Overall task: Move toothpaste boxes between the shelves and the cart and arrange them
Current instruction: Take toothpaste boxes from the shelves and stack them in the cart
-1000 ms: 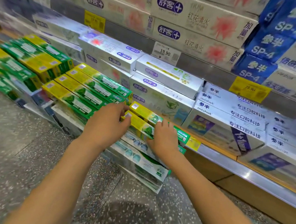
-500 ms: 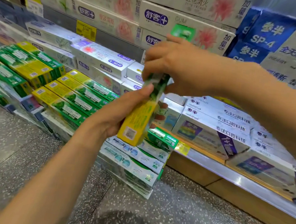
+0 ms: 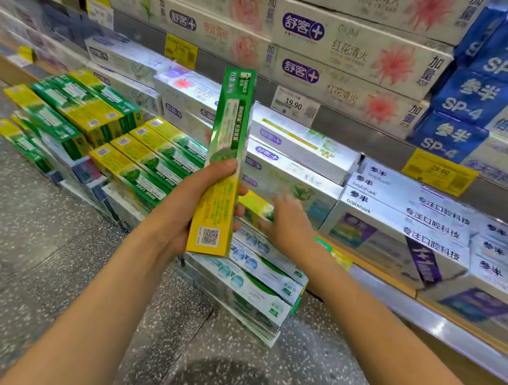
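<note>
My left hand (image 3: 191, 206) is wrapped around a green and yellow toothpaste box (image 3: 222, 162), thumb across its front and fingertips curling round its right edge. I hold the box upright, tilted slightly, with the yellow end and its QR code at the bottom and the green end at the top. It stands in the air in front of the white boxes on the lower shelf (image 3: 303, 153), touching none of them.

My right hand (image 3: 290, 223) is lower and to the right, fingers loosely spread, reaching onto another yellow-ended box (image 3: 255, 207) that lies on top of a stack of white and green boxes (image 3: 254, 276) on the floor (image 3: 29, 243). From my view the fingers seem to rest on that box, but motion blur keeps me from seeing whether they grip it.

To the left, more green and yellow boxes (image 3: 141, 158) lie flat in rows, stacked on other boxes on the floor. Above the lower shelf, a white price tag reading 19.90 (image 3: 294, 105) sits on the shelf edge, with a yellow tag (image 3: 439, 173) further right. The upper shelf carries large white boxes with red flowers (image 3: 358, 51), and blue boxes marked SP-4 (image 3: 471, 101) are stacked at the right.
</note>
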A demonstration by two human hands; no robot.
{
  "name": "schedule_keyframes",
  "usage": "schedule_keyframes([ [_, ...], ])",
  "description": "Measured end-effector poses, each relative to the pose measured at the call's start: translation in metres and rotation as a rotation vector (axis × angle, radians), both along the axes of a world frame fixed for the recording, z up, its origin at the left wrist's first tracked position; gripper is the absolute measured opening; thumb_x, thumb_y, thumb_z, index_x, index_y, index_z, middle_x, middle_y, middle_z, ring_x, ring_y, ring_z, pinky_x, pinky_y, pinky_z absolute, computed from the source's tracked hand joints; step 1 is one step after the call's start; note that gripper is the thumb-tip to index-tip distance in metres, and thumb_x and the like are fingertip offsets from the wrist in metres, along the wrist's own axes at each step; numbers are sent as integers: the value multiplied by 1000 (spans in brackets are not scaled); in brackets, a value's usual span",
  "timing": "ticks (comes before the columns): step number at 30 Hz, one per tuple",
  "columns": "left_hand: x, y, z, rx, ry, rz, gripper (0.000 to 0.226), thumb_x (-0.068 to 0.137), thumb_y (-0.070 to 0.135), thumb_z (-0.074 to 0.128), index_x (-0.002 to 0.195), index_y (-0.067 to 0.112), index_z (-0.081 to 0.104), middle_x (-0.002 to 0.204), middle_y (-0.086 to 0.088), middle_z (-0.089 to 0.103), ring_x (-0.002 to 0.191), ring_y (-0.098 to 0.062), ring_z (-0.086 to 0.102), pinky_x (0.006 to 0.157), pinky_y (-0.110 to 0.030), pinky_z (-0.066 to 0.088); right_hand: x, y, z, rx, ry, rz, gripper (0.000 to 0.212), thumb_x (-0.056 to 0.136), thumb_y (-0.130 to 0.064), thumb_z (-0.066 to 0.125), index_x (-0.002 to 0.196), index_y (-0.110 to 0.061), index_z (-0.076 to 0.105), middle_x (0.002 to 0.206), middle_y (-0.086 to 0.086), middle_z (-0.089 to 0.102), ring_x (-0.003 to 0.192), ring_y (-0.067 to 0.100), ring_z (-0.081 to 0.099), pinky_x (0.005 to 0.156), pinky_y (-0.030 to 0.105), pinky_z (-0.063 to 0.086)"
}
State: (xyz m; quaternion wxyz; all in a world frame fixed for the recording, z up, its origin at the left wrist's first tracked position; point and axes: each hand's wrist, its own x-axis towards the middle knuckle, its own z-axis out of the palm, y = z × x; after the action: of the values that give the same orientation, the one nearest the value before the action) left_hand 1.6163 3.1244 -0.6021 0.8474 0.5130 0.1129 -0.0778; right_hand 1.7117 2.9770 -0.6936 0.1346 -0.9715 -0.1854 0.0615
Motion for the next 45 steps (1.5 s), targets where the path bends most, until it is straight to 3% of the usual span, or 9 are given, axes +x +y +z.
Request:
schedule_keyframes([
  [8, -3, 6, -6, -26, 5, 53, 52, 77, 61, 49, 79, 12, 69, 73, -9, 63, 56, -22, 57, 49, -28, 51, 11, -15, -16, -170, 2, -43, 33, 90, -24, 58, 118, -9, 49, 120, 10, 54, 112, 29, 50, 92, 37, 39],
  [18, 10, 1, 1, -277, 27, 20, 65, 87, 61, 40, 113, 5, 62, 81, -14, 68, 77, -27, 71, 75, -43, 59, -18, -53, 179, -505, -168, 515, 46, 88, -21, 60, 131, -32, 50, 126, 5, 38, 130, 25, 27, 113, 53, 4],
  [26, -5, -15, 11, -235, -144, -88, 54, 86, 54, 41, 62, 22, 78, 70, -1, 73, 68, -7, 70, 64, -20, 56, -34, -3, 254, -443, -359, 750, 30, 89, -10, 53, 118, -11, 44, 114, 4, 41, 114, 20, 38, 116, 50, 9],
  [28, -16, -18, 25, -255, -289, -98, 78, 97, 54, 17, 124, -8, 56, 126, -34, 53, 123, -34, 51, 110, -37, 32, -34, 4, 253, -348, -313, 765, 30, 88, -9, 54, 116, -10, 42, 112, 2, 43, 108, 16, 41, 113, 47, 16],
  [30, -15, -11, 19, -658, -382, -274, 94, 88, 57, -13, 142, -12, 21, 144, -38, 26, 138, -43, 24, 115, -46, 4, -31, 6, 245, -221, -362, 704, 38, 87, -4, 55, 123, -10, 42, 123, 6, 46, 111, 21, 44, 108, 40, 26],
  [33, -4, -5, 12, -851, -431, -471, 104, 85, 64, -19, 141, -12, 24, 143, -38, 29, 137, -44, 26, 115, -47, 5, -32, 10, 208, 368, -359, 350, 47, 87, 4, 48, 132, -5, 44, 134, 10, 48, 119, 23, 48, 102, 27, 34],
  [36, 8, 15, -2, -649, -312, -251, 81, 96, 59, 16, 140, -5, 37, 141, -30, 39, 134, -41, 35, 116, -50, 13, -48, 33, 177, 1085, 241, -110, 27, 98, -20, 44, 118, -11, 59, 118, 8, 62, 102, 23, 61, 85, 39, 48],
  [40, 19, 26, -7, -615, -203, -52, 59, 95, 51, 34, 109, 8, 71, 116, -17, 66, 106, -32, 65, 86, -47, 54, -43, 59, 152, 1154, 441, -95, 23, 91, -31, 59, 96, -11, 66, 95, 14, 71, 74, 22, 67, 74, 42, 55],
  [45, 30, 38, 35, -544, -170, 75, 55, 84, 51, 41, 103, 12, 74, 111, -14, 69, 98, -30, 68, 78, -48, 57, -27, 74, 184, 1214, 474, -55, 21, 85, -14, 66, 106, -15, 64, 101, 8, 71, 85, 24, 69, 80, 42, 57],
])
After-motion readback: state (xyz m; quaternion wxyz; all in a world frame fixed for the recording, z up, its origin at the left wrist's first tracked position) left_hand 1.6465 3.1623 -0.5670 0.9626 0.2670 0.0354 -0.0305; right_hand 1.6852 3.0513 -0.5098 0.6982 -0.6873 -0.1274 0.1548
